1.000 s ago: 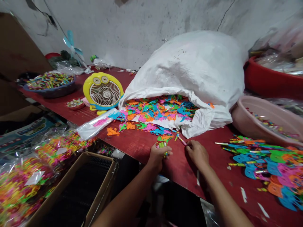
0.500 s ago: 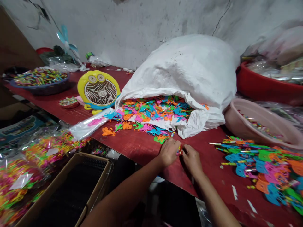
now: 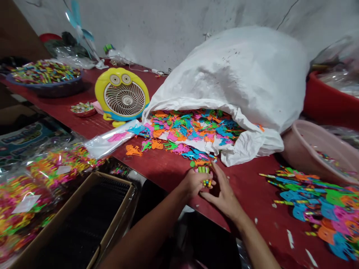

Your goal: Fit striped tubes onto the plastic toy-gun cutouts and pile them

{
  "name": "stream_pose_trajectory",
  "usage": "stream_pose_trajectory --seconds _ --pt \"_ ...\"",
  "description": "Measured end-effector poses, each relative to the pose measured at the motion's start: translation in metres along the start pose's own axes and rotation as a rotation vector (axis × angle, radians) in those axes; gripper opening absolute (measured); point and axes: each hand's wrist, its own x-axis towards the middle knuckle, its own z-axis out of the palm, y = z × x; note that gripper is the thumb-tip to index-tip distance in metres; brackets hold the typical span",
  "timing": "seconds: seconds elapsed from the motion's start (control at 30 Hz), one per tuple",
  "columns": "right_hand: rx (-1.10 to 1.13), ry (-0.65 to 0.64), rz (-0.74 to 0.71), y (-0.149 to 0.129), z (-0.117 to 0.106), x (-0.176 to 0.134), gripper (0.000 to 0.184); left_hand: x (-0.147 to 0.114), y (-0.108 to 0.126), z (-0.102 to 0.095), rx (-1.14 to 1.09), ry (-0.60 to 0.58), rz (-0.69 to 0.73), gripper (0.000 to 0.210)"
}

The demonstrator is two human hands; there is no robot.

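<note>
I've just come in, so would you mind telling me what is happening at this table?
A person's left hand grips a bundle of small colourful tubes, with the right hand open close beside it. Beyond them, a white sack lies with its mouth open, bright plastic pieces inside and in front. More pieces lie in a pile at the right.

Sticks (image 3: 203,170): glossy plastic by the look. Cutouts (image 3: 179,127): smooth plstc, low sheen. Sack (image 3: 252,71): matt, creased, cloth or woven plstc, can't tell. Fan (image 3: 127,101): glossy plstc. Tub (image 3: 294,144): smooth plstc, satin. Sleeve (image 3: 98,148): clr shiny film. Box (image 3: 123,202): matt cardbd. Table (image 3: 157,172): smooth, scuffed, mat'l unclear. Wall (image 3: 157,33): matt, rough.
</note>
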Motion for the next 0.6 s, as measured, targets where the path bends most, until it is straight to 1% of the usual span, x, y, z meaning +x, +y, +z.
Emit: stream_pose_trajectory --seconds 0.07,0.17,0.2,0.27,0.37,0.4,0.47,0.53,0.6 --pt "-0.101 -0.055 -0.087 -0.005 0.01 0.005 0.092 -0.011 0.005 -0.009 -0.066 -0.025 -0.057 0.046" --pt "-0.091 -0.103 -0.146 -0.012 0.019 0.013 0.077 -0.024 0.013 -0.02 -0.105 -0.059 -0.076 0.045" --pt "-0.083 -0.118 -0.165 -0.016 0.02 0.016 0.075 -0.027 0.015 -0.023 -0.105 -0.066 -0.08 0.044" --pt "-0.111 -0.141 -0.236 -0.026 0.019 0.021 0.08 -0.031 0.018 -0.028 -0.084 -0.059 -0.105 0.041" --pt "-0.25 -0.207 -0.38 -0.042 0.016 0.025 0.088 -0.04 0.022 -0.033 -0.05 -0.05 -0.118 0.035" --pt "-0.284 -0.235 -0.42 -0.045 0.016 0.025 0.086 -0.044 0.023 -0.035 -0.042 -0.069 -0.096 0.034" --pt "-0.294 -0.26 -0.472 -0.048 0.02 0.022 0.078 -0.055 0.025 -0.039 -0.038 -0.157 -0.039 0.032" --pt "-0.256 -0.24 -0.512 -0.048 0.027 0.017 0.073 -0.068 0.026 -0.043 -0.041 -0.255 -0.016 0.032" --pt "-0.222 -0.237 -0.541 -0.048 0.036 0.009 0.072 -0.08 0.024 -0.046 -0.051 -0.297 -0.004 0.033"
